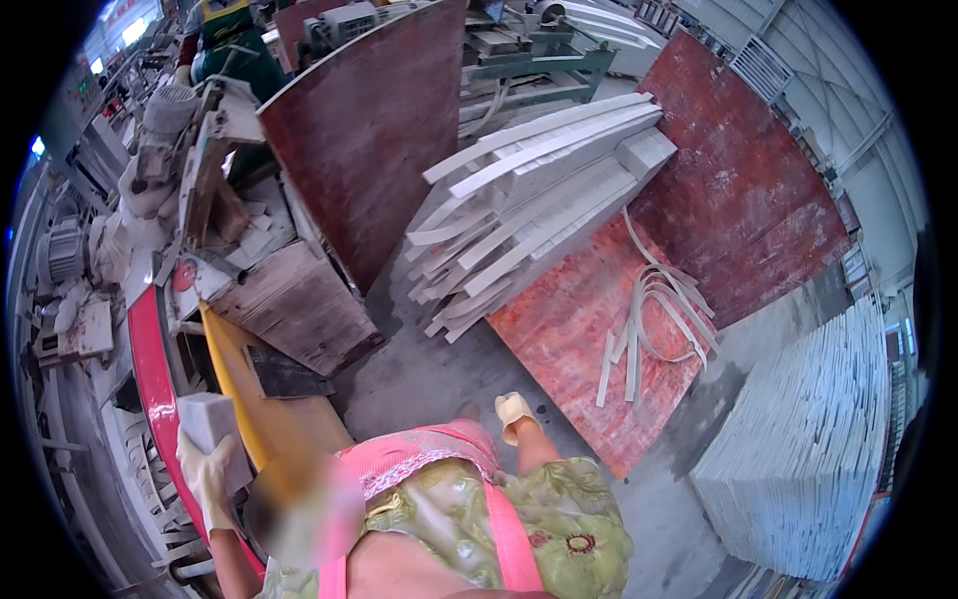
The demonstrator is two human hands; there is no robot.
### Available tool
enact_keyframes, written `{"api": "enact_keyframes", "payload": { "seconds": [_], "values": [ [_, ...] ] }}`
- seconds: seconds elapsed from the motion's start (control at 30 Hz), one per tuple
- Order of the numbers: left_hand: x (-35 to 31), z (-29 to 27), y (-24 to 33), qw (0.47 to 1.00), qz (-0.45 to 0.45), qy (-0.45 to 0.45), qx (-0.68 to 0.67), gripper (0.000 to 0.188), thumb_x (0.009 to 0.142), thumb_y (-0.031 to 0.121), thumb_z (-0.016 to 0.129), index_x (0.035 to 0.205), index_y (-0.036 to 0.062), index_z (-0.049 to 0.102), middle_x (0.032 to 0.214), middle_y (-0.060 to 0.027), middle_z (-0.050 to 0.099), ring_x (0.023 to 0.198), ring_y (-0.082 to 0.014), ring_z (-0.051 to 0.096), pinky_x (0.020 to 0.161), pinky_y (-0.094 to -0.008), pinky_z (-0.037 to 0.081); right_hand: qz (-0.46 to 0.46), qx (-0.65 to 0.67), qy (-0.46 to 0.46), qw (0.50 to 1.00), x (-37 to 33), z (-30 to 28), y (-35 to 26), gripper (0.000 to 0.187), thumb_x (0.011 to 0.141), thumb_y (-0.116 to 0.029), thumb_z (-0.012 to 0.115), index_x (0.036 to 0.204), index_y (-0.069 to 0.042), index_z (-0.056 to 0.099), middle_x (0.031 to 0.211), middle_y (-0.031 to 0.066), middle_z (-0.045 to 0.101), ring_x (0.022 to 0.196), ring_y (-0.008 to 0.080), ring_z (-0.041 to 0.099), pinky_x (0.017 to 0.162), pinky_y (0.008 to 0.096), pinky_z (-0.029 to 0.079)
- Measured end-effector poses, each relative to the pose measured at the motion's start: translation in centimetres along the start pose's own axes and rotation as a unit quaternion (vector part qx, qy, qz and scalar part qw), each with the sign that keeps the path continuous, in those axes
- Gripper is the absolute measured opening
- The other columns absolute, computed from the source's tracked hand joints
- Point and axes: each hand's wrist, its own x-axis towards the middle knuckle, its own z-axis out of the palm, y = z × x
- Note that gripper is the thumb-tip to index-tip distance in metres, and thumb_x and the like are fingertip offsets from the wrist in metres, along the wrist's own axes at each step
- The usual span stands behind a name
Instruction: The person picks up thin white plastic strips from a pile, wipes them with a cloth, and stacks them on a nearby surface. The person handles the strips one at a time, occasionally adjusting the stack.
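The gloved left grip clasps a pale rectangular block beside a red rail; whether the gloved right grip is spread or pressed together, I cannot tell. Beyond, curled strips lie on a mottled red board near stacked white bars.

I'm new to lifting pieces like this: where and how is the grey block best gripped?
Probably along its left edge, coming from the near left: the block is oblong with flat faces, and the left hand takes it there.
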Motion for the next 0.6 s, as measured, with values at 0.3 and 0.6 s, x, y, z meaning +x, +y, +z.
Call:
{"api": "enact_keyframes", "payload": {
  "seconds": [0.3,0.6],
  "values": [
    [-3.8,14.2,19.3,0.968,0.139,-0.207,0.02,0.079,0.058,0.038,0.084,0.125,0.0032,0.062,0.112,-0.0237,0.072,0.107,-0.0397,0.071,0.093,-0.0475,0.055,0.0,0.274,0.056,0.96,0.1,-11.6,4.2,0.035,0.102,-0.025,0.06,0.127,-0.002,0.068,0.118,0.0134,0.073,0.115,0.0248,0.067,0.1,0.0397,0.051],
    [-5.9,28.3,37.2,0.873,0.349,-0.335,0.071,0.098,0.054,0.045,0.089,0.136,0.002,0.057,0.119,-0.0251,0.069,0.113,-0.0408,0.067,0.099,-0.0472,0.054,0.037,0.267,0.267,0.925,2.1,-8.4,20.8,0.034,0.095,-0.027,0.056,0.088,0.003,0.07,0.082,0.0208,0.069,0.076,0.0303,0.064,0.072,0.0485,0.049]
  ]
}}
